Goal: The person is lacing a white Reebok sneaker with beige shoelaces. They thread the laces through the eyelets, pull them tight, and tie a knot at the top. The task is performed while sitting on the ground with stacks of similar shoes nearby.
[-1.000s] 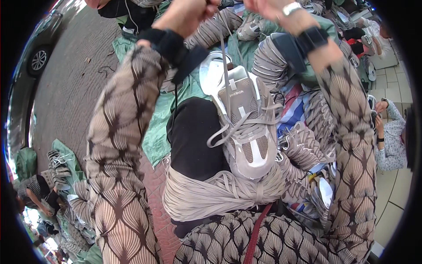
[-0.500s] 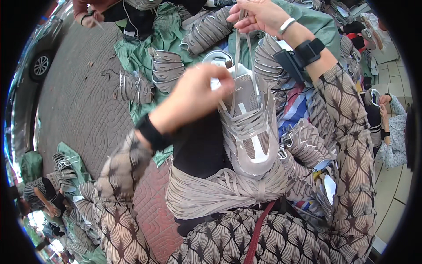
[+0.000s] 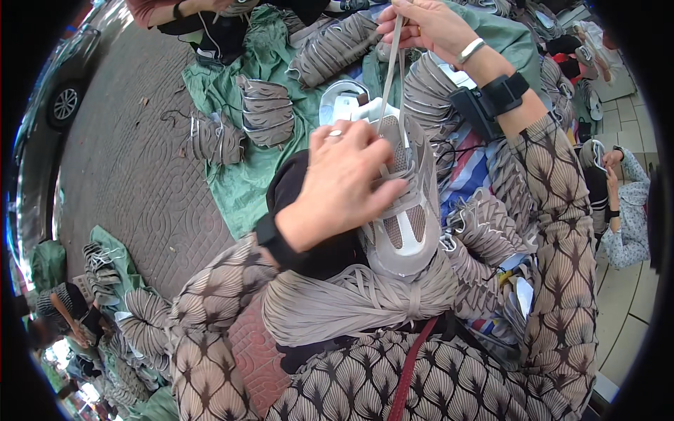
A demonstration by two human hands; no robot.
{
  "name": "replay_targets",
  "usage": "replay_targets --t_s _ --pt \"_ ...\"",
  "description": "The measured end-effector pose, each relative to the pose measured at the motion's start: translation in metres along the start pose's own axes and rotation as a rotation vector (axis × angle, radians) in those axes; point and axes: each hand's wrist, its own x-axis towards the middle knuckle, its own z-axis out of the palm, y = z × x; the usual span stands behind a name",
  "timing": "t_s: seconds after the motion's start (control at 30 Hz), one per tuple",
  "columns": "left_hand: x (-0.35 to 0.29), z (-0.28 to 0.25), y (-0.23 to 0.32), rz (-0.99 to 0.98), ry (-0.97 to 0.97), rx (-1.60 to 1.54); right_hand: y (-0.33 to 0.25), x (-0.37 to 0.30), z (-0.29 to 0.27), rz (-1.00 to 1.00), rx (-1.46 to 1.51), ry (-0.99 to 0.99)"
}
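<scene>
Seen from above, a person's two hands work on a beige-and-grey lace-up shoe. It rests on the lap, toe pointing toward the wearer, just touching a thick bundle of loose beige laces tied together across the thighs. The right hand, raised beyond the shoe, is closed at the fingertips, pinching a flat shoelace that runs taut down to the shoe. The left hand lies palm down over the shoe's tongue and lacing, half open, fingers loosely spread and thumb apart; whether its hidden fingertips touch a lace cannot be told.

Ahead, green sheeting spreads over the paving, bearing rows of shoe uppers nested one inside another. To the right, red, white and blue striped material lies beneath more nested uppers; whether it is a sack or a flat sheet cannot be told. At far right, a co-worker in a patterned top sits handling a shoe piece.
</scene>
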Motion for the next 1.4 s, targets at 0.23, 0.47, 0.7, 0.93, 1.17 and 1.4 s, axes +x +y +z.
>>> replay_targets --t_s 0.23,0.47,0.7,0.93,1.17,1.4 --pt "0.053 -0.009 0.004 -0.311 -0.393 -0.437 -0.003 -0.009 0.008 -0.013 -0.064 0.012" --pt "0.045 0.003 0.014 0.306 -0.019 0.536 0.001 -0.015 0.001 -0.030 -0.028 -0.002" --pt "0.037 0.000 0.007 -0.081 -0.243 -0.200 0.008 -0.008 0.013 -0.159 -0.140 -0.037" --pt "0.033 -0.012 -0.018 0.085 -0.321 -0.212 0.011 0.003 0.011 -0.475 -0.578 -0.050" --pt "0.016 -0.007 -0.027 -0.148 0.060 -0.431 0.029 0.021 0.001 -0.482 -0.351 0.024" --pt "0.001 -0.016 -0.024 -0.022 -0.133 -0.072 0.029 0.036 -0.002 -0.484 -0.305 0.150"
